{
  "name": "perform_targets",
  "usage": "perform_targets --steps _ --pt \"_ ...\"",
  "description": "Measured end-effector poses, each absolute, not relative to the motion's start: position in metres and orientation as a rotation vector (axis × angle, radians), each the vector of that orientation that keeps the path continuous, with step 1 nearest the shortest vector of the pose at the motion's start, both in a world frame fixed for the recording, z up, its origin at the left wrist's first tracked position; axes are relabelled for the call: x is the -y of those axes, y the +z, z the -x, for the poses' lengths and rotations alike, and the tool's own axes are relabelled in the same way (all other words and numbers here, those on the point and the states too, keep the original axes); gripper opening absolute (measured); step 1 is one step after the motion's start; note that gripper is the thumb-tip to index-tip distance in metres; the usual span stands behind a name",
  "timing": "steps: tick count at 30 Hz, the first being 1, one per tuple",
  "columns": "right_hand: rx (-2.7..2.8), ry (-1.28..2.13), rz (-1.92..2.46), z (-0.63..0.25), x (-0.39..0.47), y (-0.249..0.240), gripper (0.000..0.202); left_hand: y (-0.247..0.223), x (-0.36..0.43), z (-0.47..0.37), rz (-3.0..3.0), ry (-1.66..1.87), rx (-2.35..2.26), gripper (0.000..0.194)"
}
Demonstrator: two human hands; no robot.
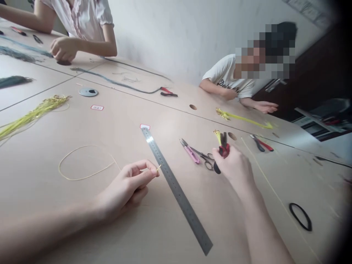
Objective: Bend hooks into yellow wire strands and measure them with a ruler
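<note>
Between thumb and fingertips, my left hand (134, 183) pinches the end of a thin yellow cord (79, 147). The cord trails away to the left and lies in a loop on the table (115, 238). A steel ruler (176, 189) lies slantwise just right of that hand. My right hand (236, 167) is closed around red-and-black pliers (224, 146), with their jaws pointing away from me. Pink-handled thread snips (191, 153) and dark scissors (205, 157) rest to the left of the pliers. Yellow cords with brownish ends (217, 135) show just behind the pliers.
Bundles of yellow cord (35, 115) lie at the left and near a person (228, 79) across the table. Another person's hand (64, 48) works at the far left. Other pliers (261, 143), a black ring (300, 217) and a grey disc (88, 91) lie around.
</note>
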State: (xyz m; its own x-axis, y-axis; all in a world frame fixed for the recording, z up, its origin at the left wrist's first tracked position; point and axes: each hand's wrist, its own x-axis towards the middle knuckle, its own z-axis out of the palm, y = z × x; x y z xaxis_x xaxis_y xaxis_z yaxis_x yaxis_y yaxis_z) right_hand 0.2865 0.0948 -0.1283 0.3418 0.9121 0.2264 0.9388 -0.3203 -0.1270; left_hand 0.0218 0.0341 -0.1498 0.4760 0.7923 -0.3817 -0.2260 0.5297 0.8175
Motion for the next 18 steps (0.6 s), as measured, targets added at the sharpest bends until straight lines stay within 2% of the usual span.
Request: perform_targets --steps 8,18 --pt "1.633 -0.132 2.548 -0.302 -0.108 -0.143 0.029 -0.150 -0.031 -0.022 -0.871 0.693 -0.873 0.027" --pt "1.659 -0.047 2.610 -0.303 -0.109 -0.148 0.025 -0.151 -0.029 -0.022 -0.913 0.671 -0.902 0.028"
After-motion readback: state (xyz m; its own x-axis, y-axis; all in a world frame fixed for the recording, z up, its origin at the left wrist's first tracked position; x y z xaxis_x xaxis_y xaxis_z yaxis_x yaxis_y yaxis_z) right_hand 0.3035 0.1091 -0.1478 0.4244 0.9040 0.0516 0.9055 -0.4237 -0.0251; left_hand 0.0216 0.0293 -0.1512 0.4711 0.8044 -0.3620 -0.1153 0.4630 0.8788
